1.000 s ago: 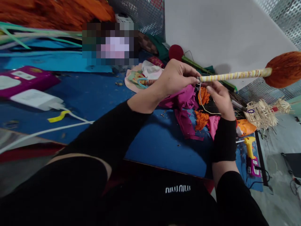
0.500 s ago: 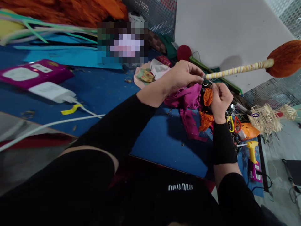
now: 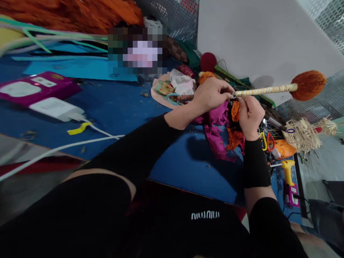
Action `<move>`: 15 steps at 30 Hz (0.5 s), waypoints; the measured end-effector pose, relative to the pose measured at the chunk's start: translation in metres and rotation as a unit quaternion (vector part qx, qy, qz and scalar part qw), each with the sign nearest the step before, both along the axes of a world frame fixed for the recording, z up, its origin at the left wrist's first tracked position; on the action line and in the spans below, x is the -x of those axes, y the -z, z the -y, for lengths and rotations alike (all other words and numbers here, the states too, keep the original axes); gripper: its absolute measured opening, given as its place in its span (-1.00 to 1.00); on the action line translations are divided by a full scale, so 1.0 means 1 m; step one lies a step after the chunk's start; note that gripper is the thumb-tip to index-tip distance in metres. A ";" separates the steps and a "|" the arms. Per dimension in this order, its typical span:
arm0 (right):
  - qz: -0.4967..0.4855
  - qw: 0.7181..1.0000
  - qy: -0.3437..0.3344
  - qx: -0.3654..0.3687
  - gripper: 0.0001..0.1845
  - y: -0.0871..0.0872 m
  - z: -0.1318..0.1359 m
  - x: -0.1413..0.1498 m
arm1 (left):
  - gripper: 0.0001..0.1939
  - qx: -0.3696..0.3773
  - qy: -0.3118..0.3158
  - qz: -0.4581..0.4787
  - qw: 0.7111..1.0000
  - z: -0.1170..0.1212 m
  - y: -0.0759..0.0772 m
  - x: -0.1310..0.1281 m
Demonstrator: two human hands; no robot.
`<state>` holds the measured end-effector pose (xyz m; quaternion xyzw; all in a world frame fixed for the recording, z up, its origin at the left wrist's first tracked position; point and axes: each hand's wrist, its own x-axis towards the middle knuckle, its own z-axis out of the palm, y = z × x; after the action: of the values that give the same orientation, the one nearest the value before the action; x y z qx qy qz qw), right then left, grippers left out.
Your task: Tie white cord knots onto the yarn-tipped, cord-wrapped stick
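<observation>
Tabletop (image 3: pixel 174 161) in blue carries a yellow glue gun (image 3: pixel 288 172) at its right end and magenta cloth (image 3: pixel 215 139) right of its middle. Above it, the left hand (image 3: pixel 212 94) pinches the left end of a wrapped stick (image 3: pixel 264 91); the right hand (image 3: pixel 251 114) curls beside that end, its grip unclear. Behind the tabletop stands a white board (image 3: pixel 249 39).

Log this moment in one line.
left hand: pinches wrapped stick at near end | right hand: beside that end, grip unclear | orange bulb: at far end | yellow glue gun: right end of table
</observation>
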<state>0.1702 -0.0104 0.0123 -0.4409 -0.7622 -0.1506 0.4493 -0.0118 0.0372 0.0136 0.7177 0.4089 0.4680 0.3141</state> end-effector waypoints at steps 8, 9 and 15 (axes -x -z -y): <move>0.106 0.990 0.092 -0.016 -0.61 -0.005 -0.002 -0.011 | -0.77 -0.048 -0.073 -0.171 0.981 0.029 -0.013 -0.008; 0.105 0.990 0.091 -0.013 -0.61 -0.005 -0.003 -0.012 | -0.76 -0.054 -0.075 -0.182 0.979 0.030 -0.013 -0.008; 0.090 0.993 0.076 0.031 -0.62 -0.008 -0.003 -0.013 | -0.72 -0.092 -0.069 -0.214 0.970 0.032 -0.009 -0.008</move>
<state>0.1830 -0.0070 0.0203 -0.4958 -0.7684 -0.1991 0.3522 -0.0035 0.0050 0.0229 0.7972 0.4704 0.3593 0.1188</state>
